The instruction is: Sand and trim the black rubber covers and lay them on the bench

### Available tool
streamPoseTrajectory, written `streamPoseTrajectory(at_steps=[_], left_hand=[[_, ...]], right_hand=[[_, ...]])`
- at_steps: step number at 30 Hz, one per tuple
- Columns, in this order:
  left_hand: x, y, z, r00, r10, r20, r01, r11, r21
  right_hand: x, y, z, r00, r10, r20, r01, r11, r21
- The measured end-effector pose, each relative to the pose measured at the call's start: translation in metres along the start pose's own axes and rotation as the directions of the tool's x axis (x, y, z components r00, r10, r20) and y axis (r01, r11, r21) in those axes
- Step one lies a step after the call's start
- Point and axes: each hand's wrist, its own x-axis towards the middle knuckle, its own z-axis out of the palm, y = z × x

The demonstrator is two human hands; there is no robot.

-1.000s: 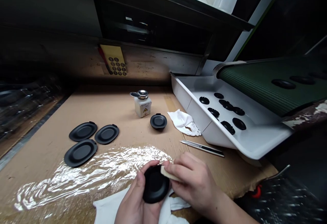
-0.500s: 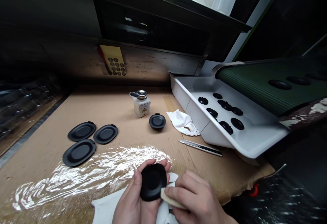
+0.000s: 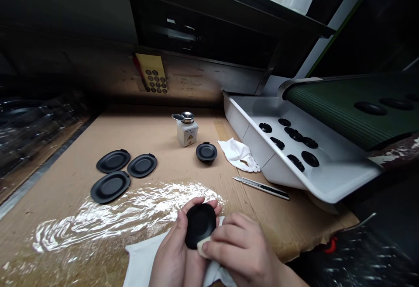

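My left hand [image 3: 172, 245] cradles a matte black oval cap [image 3: 200, 226] on its fingers and palm, with its dished face upward. My right hand [image 3: 242, 252] pinches a small pale pad [image 3: 203, 247], probably a sponge or folded cloth, against the cap's lower edge. A white cloth [image 3: 140, 261] lies under both hands on the brown cardboard sheet [image 3: 278, 221]. Part of the cap's underside is hidden by my fingers.
Three flat black oval caps [image 3: 113, 161] and a small black cap [image 3: 206, 152] lie on the cardboard. Nearby are a pump-top bottle [image 3: 185, 130], white gloves [image 3: 238, 155] and a utility knife [image 3: 261, 187]. A white tray [image 3: 278, 169] holds several black parts beside a green conveyor belt [image 3: 343, 114].
The pad in my right hand has moved from the cap's upper edge round to its lower edge. My left hand has turned the cap slightly, and the view has shifted a little.
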Motion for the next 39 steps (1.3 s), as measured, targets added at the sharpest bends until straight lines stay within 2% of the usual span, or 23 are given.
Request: streamPoseTrajectory(at_steps=[3,10,15,19,22,24,28,30,33,35,39], left_hand=[[-0.003,-0.001,0.003,1.000,0.013,-0.021,-0.012,0.999,0.033],[-0.003,0.000,0.002,1.000,0.021,-0.006,-0.021,0.999,0.041],[-0.005,0.000,0.003,1.000,0.004,-0.011,-0.004,1.000,0.019],[-0.003,-0.001,0.005,0.997,0.069,0.026,-0.068,0.997,-0.028],[-0.001,-0.001,0.005,0.998,0.062,0.027,-0.062,0.998,-0.029],[-0.001,0.000,0.005,0.998,0.064,0.017,-0.063,0.998,-0.014],[-0.004,0.000,0.006,0.999,0.024,-0.035,-0.022,0.998,0.060],[-0.005,0.000,0.007,0.998,0.025,-0.054,-0.020,0.996,0.088],[-0.006,-0.001,0.006,0.996,0.078,-0.051,-0.070,0.988,0.136],[-0.006,-0.002,0.006,0.996,0.083,-0.035,-0.078,0.988,0.134],[-0.005,-0.002,0.007,0.997,0.077,-0.031,-0.074,0.994,0.074]], right_hand=[[0.004,-0.006,0.005,0.999,-0.022,-0.028,0.021,0.999,-0.030],[-0.005,0.002,-0.018,0.994,0.047,0.098,-0.041,0.997,-0.066],[0.015,-0.008,-0.003,0.994,0.011,0.107,-0.005,0.998,-0.056],[0.033,-0.006,0.009,0.989,0.145,0.023,-0.142,0.985,-0.098],[0.035,-0.005,0.012,0.970,0.241,-0.037,-0.243,0.967,-0.082],[0.031,-0.009,0.012,0.975,0.222,-0.016,-0.223,0.974,-0.044],[0.017,-0.013,0.000,0.993,0.058,0.107,-0.056,0.998,-0.022],[0.010,-0.008,-0.010,0.989,0.048,0.140,-0.042,0.998,-0.045],[0.003,0.003,-0.023,0.981,0.162,0.106,-0.159,0.987,-0.037],[0.003,0.006,-0.023,0.964,0.259,0.058,-0.260,0.966,0.000],[0.010,-0.005,0.000,0.940,0.336,-0.064,-0.337,0.941,-0.008]])
